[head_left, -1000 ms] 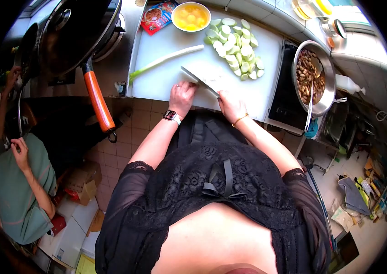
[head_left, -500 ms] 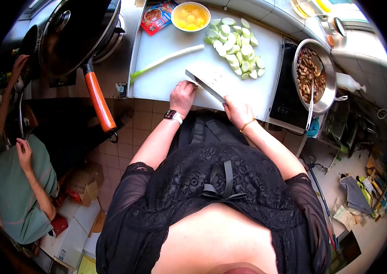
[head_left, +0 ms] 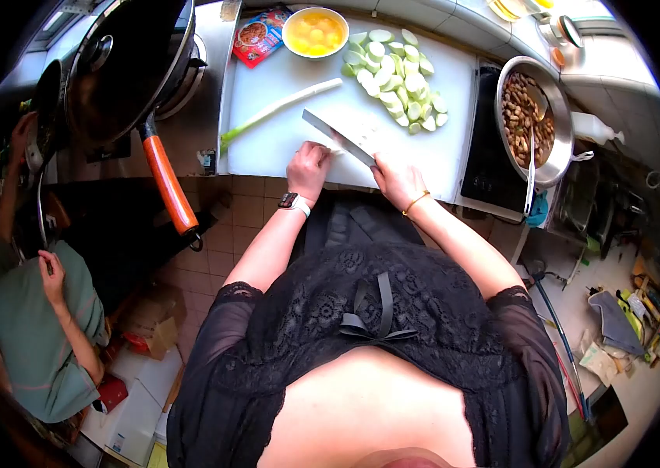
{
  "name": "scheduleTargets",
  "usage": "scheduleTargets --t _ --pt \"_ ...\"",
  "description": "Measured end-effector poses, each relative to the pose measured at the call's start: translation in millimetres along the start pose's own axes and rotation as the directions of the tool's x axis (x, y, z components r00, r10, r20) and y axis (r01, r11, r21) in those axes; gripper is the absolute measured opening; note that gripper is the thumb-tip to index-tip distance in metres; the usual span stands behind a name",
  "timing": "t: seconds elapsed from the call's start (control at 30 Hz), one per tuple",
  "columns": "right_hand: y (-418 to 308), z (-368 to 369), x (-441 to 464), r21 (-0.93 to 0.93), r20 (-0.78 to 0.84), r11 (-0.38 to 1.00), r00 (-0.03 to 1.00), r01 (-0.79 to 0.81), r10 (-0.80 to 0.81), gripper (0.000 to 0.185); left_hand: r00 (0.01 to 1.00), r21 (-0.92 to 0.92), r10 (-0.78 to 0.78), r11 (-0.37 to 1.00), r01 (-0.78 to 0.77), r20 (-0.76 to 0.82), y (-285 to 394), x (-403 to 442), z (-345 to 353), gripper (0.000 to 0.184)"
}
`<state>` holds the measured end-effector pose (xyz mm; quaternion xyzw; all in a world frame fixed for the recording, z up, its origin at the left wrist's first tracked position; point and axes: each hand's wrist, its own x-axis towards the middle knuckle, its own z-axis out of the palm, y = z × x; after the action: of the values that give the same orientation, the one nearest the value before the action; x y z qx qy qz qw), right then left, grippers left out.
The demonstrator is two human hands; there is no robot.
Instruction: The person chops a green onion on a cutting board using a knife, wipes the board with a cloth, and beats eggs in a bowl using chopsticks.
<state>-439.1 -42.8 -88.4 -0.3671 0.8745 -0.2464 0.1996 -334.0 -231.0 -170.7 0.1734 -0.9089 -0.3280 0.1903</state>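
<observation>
My right hand (head_left: 398, 183) is closed round the handle of a kitchen knife (head_left: 330, 132), its blade pointing up and left across the white cutting board (head_left: 267, 148). My left hand (head_left: 309, 168) is closed at the board's near edge, fingertips pinching a small pale piece (head_left: 336, 151) just below the blade. Fine white bits (head_left: 373, 132) lie beyond the knife. A long scallion (head_left: 283, 108) rests on the board's left side. Sliced pale-green vegetable pieces (head_left: 398, 82) are heaped at the far right of the board.
Behind the board stand a bowl of eggs (head_left: 315, 33) and a red-blue packet (head_left: 261, 37). To the right, a metal bowl (head_left: 562, 140) holds peanuts and a spoon. A lidded pan (head_left: 127, 62) projects its wooden handle at left. Another person (head_left: 41, 327) stands further left.
The knife blade has shifted slightly left and up relative to my left hand, which still pinches the pale piece. The whole view has moved a little. The other person's hand has lowered slightly.
</observation>
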Motion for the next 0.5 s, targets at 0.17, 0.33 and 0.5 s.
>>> scheduleTargets --t 0.17,0.33,0.5 --pt "0 -2 -17 -0.012 0.055 1.0 0.998 0.017 -0.016 0.012 0.999 -0.005 0.023 1.0 -0.023 -0.021 -2 -1 0 0.007" --pt "-3 -3 -22 -0.008 0.064 1.0 0.998 -0.004 0.005 0.011 1.0 -0.01 0.004 1.0 -0.004 -0.013 -6 -4 1 0.007" --pt "-7 6 -20 -0.067 0.084 0.998 0.997 0.004 0.001 0.009 0.999 0.019 0.031 0.999 -0.031 -0.008 -9 -4 2 0.007"
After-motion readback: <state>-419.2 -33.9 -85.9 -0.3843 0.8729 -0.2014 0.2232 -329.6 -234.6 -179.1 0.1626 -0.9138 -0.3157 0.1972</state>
